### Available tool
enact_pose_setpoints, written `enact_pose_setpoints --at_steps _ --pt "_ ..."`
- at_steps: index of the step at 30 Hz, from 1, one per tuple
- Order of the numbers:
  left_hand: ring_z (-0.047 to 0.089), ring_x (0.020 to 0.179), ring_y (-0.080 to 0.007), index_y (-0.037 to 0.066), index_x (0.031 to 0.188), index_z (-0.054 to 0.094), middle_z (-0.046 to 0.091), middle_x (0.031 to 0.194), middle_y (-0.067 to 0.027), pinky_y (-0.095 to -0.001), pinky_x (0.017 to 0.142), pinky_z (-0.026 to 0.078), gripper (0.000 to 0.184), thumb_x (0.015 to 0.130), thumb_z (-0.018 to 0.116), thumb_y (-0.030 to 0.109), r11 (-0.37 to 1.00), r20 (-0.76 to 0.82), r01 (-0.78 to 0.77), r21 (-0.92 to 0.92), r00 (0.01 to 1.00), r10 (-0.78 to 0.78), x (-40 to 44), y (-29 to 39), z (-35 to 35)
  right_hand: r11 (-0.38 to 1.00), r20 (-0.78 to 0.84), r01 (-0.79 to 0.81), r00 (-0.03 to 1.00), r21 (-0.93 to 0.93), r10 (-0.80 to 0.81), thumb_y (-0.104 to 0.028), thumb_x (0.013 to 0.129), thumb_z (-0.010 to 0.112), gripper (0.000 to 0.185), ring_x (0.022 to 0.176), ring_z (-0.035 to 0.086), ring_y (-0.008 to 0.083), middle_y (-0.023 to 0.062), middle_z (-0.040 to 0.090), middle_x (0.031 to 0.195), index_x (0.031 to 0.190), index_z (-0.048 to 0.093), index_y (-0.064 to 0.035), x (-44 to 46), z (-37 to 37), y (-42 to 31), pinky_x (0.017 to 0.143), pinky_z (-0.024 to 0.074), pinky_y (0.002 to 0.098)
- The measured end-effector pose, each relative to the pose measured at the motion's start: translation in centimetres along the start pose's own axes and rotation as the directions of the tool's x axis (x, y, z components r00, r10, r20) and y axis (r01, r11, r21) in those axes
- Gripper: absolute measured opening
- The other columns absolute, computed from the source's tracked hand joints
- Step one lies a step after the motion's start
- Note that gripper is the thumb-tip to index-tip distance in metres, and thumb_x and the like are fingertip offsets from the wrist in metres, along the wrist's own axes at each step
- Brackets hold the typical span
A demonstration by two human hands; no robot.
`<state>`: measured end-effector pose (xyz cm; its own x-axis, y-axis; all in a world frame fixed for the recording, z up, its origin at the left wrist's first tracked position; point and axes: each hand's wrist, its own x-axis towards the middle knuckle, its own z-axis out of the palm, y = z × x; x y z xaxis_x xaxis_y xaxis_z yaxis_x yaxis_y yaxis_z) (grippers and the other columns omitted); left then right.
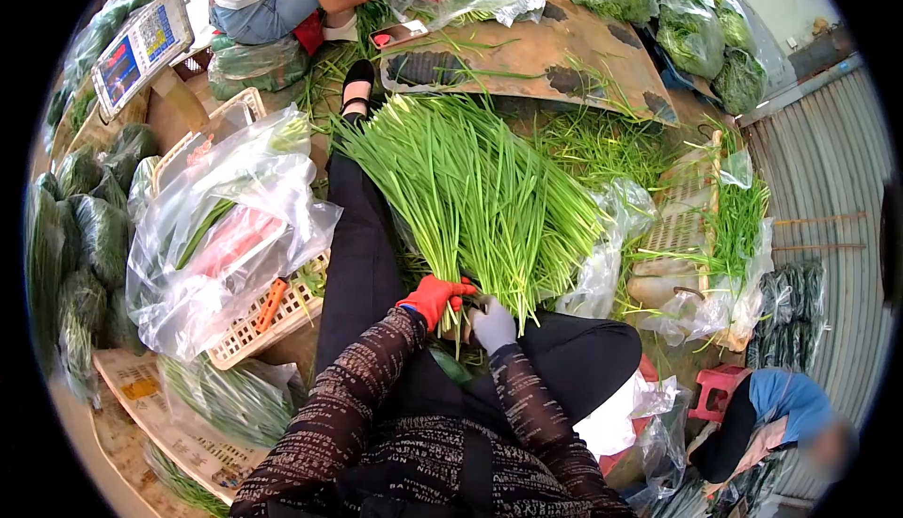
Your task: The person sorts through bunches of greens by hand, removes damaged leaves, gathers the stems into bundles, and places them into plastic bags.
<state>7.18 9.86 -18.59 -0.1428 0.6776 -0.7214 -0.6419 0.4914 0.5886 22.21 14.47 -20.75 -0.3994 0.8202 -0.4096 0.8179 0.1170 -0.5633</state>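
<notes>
Spreading in a broad fan between the outstretched left leg (353, 222) and the bent right leg (588, 353), the long green stalks (480, 189) point away from the body. Their far ends lie near the close edge of the brown board (522, 43), and their right side lies beside a clear plastic bag (600, 269); what bears their weight is hidden. The red-gloved left hand (436, 301) has its fingers curled round the narrow near end of 1 clump, with a few stalks showing below the glove. The grey-gloved right hand (495, 324) is just beside it, fingers bent; I cannot tell how far they are open or whether they pinch anything. Each stalk looks light and bendy, though the whole pile probably has some heft. The blades would likely be smooth, sliding over each other, and could crease if squeezed midway. The best hold seems to be at the gathered near ends, firm but not crushing, with the 2nd hand supporting the loose middle.
</notes>
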Motion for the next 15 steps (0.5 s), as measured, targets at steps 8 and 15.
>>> enact_pose_setpoints --at_steps 8,15 --pt "0.042 0.044 -0.0084 0.0 0.095 0.063 0.056 0.065 -0.002 -0.0236 0.044 0.037 0.024 0.072 0.065 0.006 0.983 0.076 -0.021 -0.18 0.997 0.035 -1.2 1.5 -1.1 0.885 -0.115 -0.02 0.99 0.465 0.082 -0.004 0.081 0.047 0.02 0.056 0.056 0.0114 0.007 0.059 0.069 0.097 0.056 0.003 0.3 -2.5 0.5 0.051 0.0446 0.0238" --pt "0.038 0.045 -0.006 0.0 0.111 0.054 0.054 0.064 0.0017 -0.0209 0.045 0.036 0.035 0.077 0.057 0.01 0.991 0.066 -0.121 0.055 0.991 0.117 -3.5 2.9 -1.4 0.957 0.042 -0.11 0.991 -0.269 0.126 -0.021 0.079 0.055 0.026 0.082 0.059 0.0376 0.0204 0.062 0.085 0.094 0.061 -0.0002 -1.0 -1.0 -4.0 0.072 0.0465 0.0431"
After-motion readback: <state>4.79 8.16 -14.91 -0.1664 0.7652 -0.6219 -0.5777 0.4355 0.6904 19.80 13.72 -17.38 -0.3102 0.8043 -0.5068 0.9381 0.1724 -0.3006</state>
